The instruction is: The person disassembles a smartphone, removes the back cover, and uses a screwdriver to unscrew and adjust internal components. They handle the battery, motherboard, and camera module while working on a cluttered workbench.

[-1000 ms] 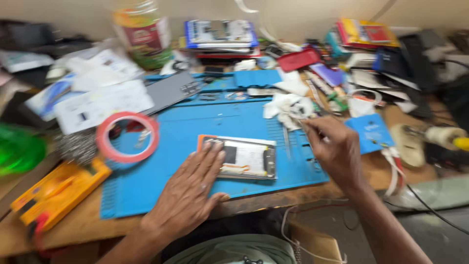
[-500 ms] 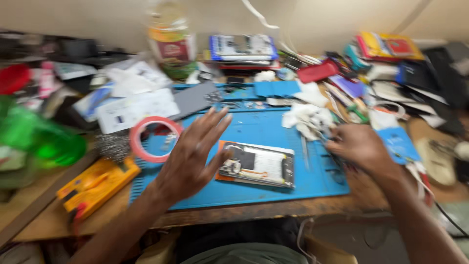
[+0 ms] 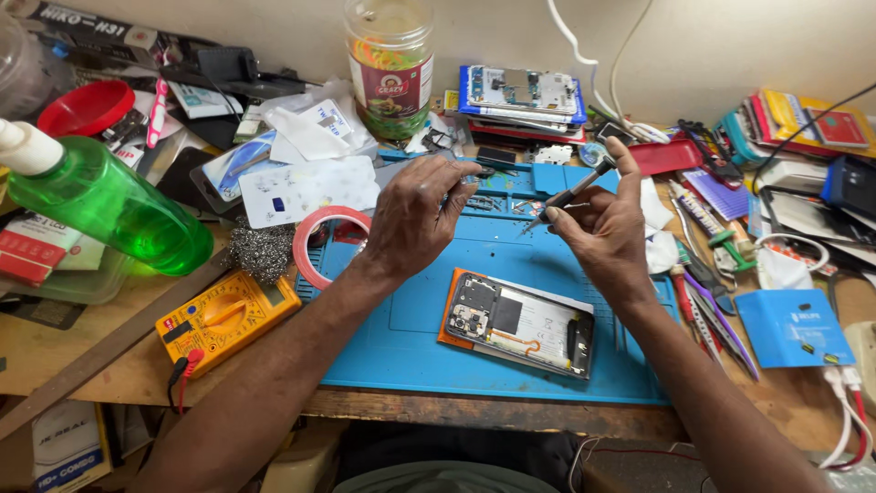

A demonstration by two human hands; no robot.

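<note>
**A:** Where are the hands?

**B:** Both are raised over the blue silicone work mat [image 3: 411, 310], in the upper middle of the frame. The right hand [image 3: 607, 233] has its grip clamped on a slim dark metal screwdriver [image 3: 570, 196]. The left hand [image 3: 411, 224] has its fingers pinched together near its tip; whether they hold some small part I cannot tell.

**A:** Which way does the screwdriver point?

**B:** Its long axis runs diagonally. The handle end sits up and to the right, by the right thumb, and the tip points down and to the left, toward the left hand's fingertips.

**A:** What lies under the hands?

**B:** An opened smartphone with its back cover off [image 3: 518, 324] lies flat on the mat, in the lower middle of the frame. Its long axis runs left to right, tilted slightly down on the right, with the camera end at the left.

**A:** And around them?

**B:** On the cluttered wooden counter [image 3: 55, 351], a red roll of tape [image 3: 321, 245] sits just left of the left wrist. A yellow multimeter [image 3: 226, 319] lies at lower left, and a green plastic squeeze bottle [image 3: 100, 205] at far left. A clear plastic jar [image 3: 394, 64] stands at top centre.
</note>
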